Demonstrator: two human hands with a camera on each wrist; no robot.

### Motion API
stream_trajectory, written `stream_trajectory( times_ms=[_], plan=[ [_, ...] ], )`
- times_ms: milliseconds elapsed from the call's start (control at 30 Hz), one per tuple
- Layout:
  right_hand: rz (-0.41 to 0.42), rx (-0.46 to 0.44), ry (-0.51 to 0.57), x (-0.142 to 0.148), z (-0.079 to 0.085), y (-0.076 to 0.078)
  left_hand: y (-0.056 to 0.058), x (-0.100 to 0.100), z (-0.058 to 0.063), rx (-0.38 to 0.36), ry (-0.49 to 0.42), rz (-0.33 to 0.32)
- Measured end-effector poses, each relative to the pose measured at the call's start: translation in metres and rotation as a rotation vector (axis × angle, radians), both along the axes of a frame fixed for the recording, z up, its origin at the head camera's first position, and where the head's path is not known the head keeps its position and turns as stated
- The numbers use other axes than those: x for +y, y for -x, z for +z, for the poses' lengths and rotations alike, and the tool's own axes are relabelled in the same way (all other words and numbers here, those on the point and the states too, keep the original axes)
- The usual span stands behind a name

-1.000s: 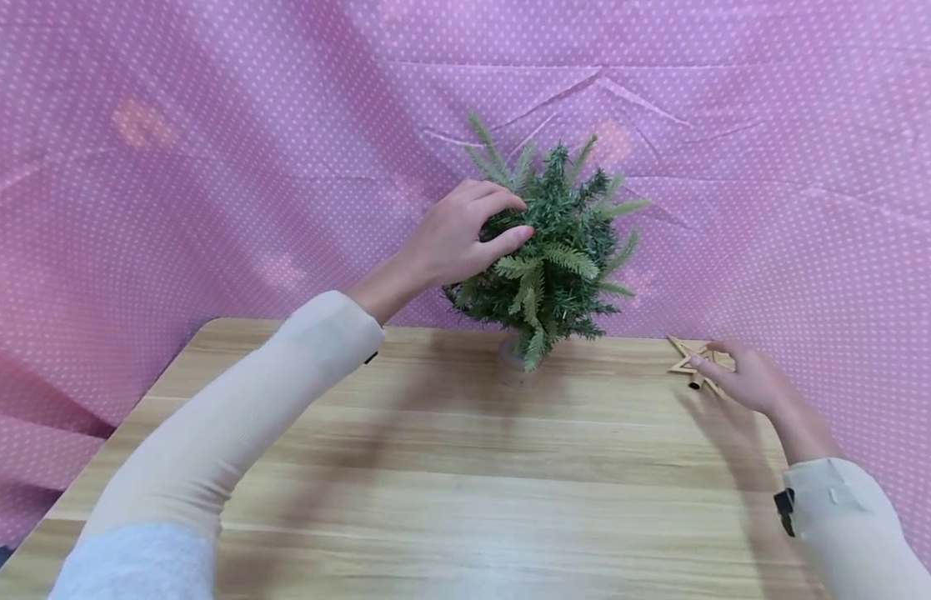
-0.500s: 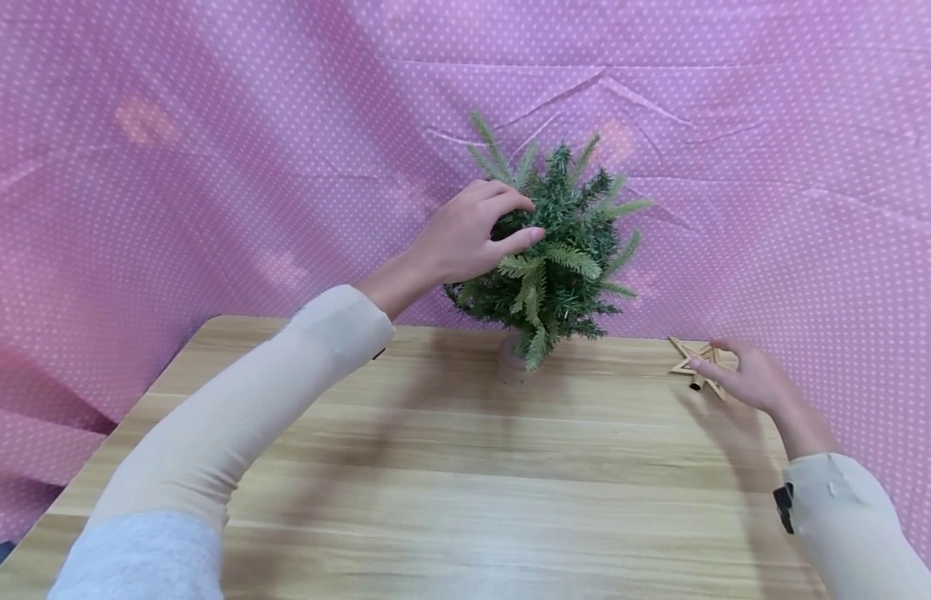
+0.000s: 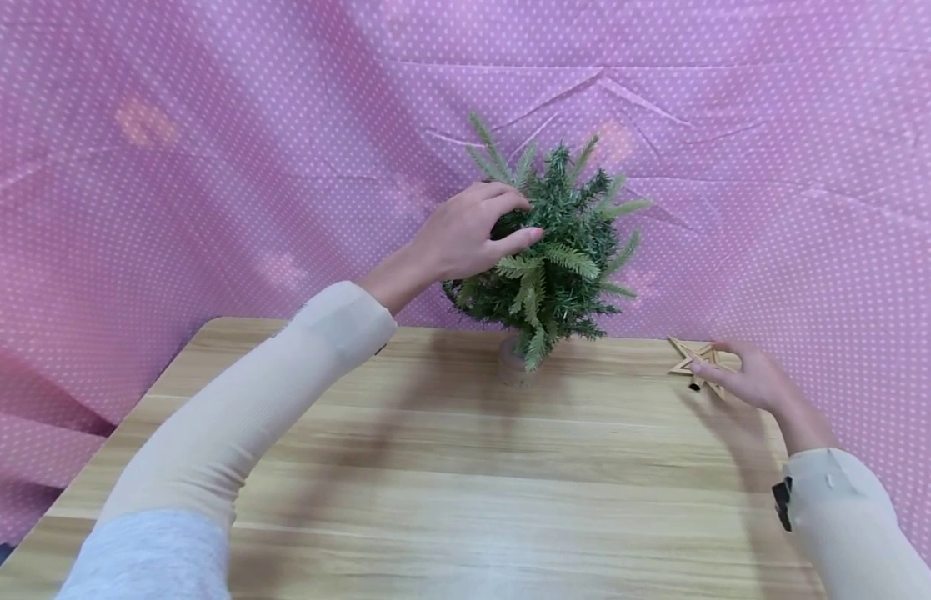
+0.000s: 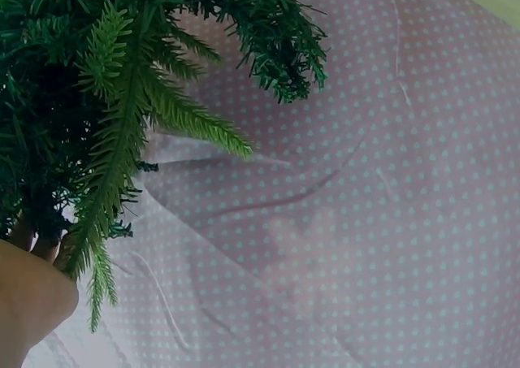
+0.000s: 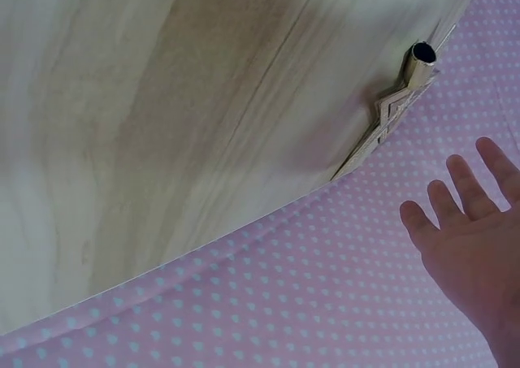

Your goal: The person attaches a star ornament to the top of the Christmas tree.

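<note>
On the bench (image 3: 465, 467), the tree (image 3: 570, 242) is set at the rear. The left hand (image 3: 468, 233) is placed at its branches; whether these are pinched cannot be determined. The fingers of the right hand (image 3: 753, 379) are spread beside the star (image 5: 394, 108), rear right.

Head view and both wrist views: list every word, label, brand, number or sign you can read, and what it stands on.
None: no readable text in any view.
The green tree, gold star and wooden table show no lettering.
The pink cloth shows only a printed pattern.
The black piece at the right sleeve is too small to check.
</note>
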State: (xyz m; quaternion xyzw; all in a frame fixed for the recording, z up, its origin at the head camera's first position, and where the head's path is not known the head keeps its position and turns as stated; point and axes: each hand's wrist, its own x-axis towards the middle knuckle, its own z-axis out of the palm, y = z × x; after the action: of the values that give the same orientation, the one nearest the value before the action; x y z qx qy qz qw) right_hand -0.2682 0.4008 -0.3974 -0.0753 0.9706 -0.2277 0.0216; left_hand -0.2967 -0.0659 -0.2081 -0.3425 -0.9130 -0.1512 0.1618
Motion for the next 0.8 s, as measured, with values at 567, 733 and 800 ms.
stream_trajectory(
  times_ms=[567, 733, 800],
  plan=[
    [-0.026, -0.087, 0.031, 0.014, -0.008, -0.005, 0.004, -0.001, 0.000, -0.028, 0.073, 0.028],
    [-0.035, -0.098, 0.035, 0.020, -0.014, -0.004, 0.003, -0.001, -0.002, -0.030, 0.080, 0.039],
    [-0.036, -0.102, 0.042, 0.021, -0.016, -0.003, 0.003, -0.001, -0.002, -0.027, 0.083, 0.044]
  ],
)
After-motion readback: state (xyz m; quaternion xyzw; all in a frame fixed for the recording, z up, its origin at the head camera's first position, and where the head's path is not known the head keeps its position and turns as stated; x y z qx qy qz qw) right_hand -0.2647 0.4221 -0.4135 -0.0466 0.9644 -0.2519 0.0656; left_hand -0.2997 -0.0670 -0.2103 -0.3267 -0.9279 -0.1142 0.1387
